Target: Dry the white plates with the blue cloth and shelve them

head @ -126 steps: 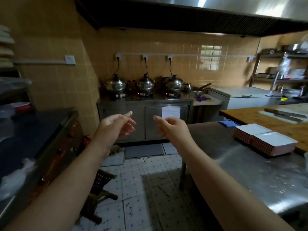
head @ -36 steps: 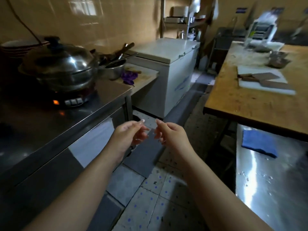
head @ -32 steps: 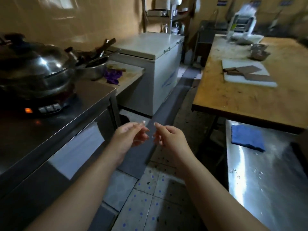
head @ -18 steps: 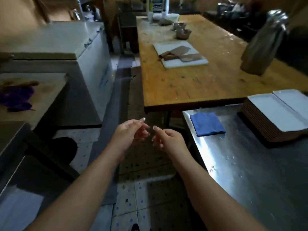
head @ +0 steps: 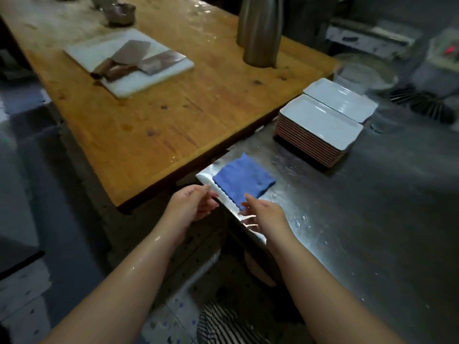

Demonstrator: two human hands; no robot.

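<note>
Forearms reach in from the bottom edge, elbows cut off. Left hand (head: 190,204) hangs off the corner of the steel counter (head: 372,219), its fingers (head: 198,192) loosely bent and holding nothing. Right hand (head: 264,214) hovers over the counter's near edge, forefinger stretched toward the blue cloth (head: 244,180), other fingers relaxed and empty; whether the fingertip touches the cloth cannot be told. The cloth lies flat, folded into a rough square, one corner pointing away. Farther right sit two stacks of white plates (head: 320,124), rectangular, side by side, long axes running from near right to far left. Beyond, the wooden counter (head: 159,115) carries a blurred white cutting board (head: 129,63) with cleavers (head: 135,59).
</note>
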